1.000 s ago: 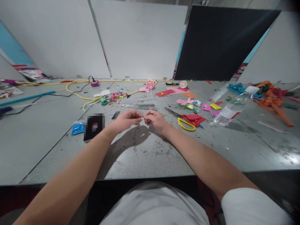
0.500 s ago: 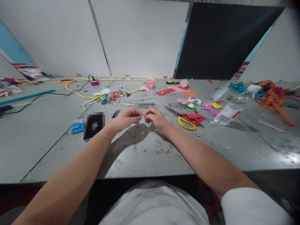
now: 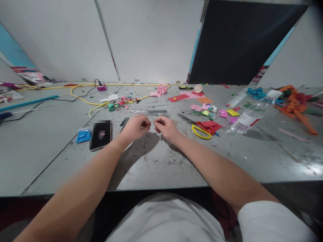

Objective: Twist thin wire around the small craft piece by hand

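Note:
Close together above the middle of the table [image 3: 161, 171], my two hands face each other fingertip to fingertip with a small gap. My left hand [image 3: 137, 127] is closed, thumb and fingers curled into a ring. My right hand [image 3: 166, 127] is pinched, its thumb against the forefinger. Whatever sits between the fingertips is too small to make out. Just beyond the hands lies a bundle of thin metal wires [image 3: 151, 112]. Several short dark strips [image 3: 124, 123] rest by my left hand. To the right of my right hand are scissors [image 3: 201, 132] with yellow and red handles.
At left lie a phone [image 3: 101, 136] and a blue packet [image 3: 83, 135]. A clear plastic bottle [image 3: 254, 114] leans at right, near orange crumpled strips [image 3: 294, 104]. Red paper [image 3: 178, 98], a cutter [image 3: 186, 88] and a yellow cable [image 3: 80, 101] lie further back.
My left hand has turned and curled its fingers inward more tightly. My right hand has shifted slightly left, its pinch closer. The things on the table stay put.

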`<state>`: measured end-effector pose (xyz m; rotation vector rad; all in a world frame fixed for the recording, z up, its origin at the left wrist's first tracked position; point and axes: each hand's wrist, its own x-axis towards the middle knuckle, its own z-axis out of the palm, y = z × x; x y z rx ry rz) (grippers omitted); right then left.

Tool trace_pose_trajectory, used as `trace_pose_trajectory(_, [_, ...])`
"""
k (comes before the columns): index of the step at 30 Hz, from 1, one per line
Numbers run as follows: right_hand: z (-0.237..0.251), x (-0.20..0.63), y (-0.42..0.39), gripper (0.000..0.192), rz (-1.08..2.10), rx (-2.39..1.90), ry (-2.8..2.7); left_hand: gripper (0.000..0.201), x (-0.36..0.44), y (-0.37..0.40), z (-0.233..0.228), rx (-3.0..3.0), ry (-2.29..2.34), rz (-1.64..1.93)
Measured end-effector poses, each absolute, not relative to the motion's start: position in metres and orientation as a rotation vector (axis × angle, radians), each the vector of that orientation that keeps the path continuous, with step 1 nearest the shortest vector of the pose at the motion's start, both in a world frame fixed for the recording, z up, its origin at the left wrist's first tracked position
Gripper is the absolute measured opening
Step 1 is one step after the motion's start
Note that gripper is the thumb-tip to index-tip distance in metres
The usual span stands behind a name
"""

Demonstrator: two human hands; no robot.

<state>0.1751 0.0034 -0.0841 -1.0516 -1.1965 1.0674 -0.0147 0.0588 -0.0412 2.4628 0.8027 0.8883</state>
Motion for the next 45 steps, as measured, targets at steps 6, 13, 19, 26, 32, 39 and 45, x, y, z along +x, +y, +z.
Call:
trace_pose_trajectory(6, [-0.086,0.17,0.002,0.025,1.079,-1.073,-1.158,0.006,-0.015,0.058,-0.043,2.549,0.784,0.899])
trace_pose_trajectory(13, [-0.09,0.169,0.003,0.023,1.053,-1.048,-1.214,0.01,-0.015,0.057,-0.043,2.643,0.75,0.91])
trace_pose_trajectory(19, [-0.094,0.173,0.006,0.025,0.988,-1.044,-1.286,0.01,-0.014,0.057,-0.042,2.644,0.725,0.925])
trace_pose_trajectory(26, [-0.093,0.18,0.004,0.02,0.803,-1.039,-1.464,0.012,-0.013,0.056,-0.036,2.223,0.97,0.668])
trace_pose_trajectory(32, [-0.09,0.181,0.002,0.019,0.824,-1.038,-1.576,0.017,-0.018,0.056,-0.029,1.762,0.927,0.421])
trace_pose_trajectory(39, [-0.084,0.18,-0.002,0.018,0.86,-0.932,-1.628,0.015,-0.019,0.053,-0.025,1.367,0.929,0.436])
trace_pose_trajectory(45, [-0.081,0.179,-0.003,0.016,0.969,-0.891,-1.576,0.015,-0.019,0.053,-0.021,1.269,0.857,0.416])
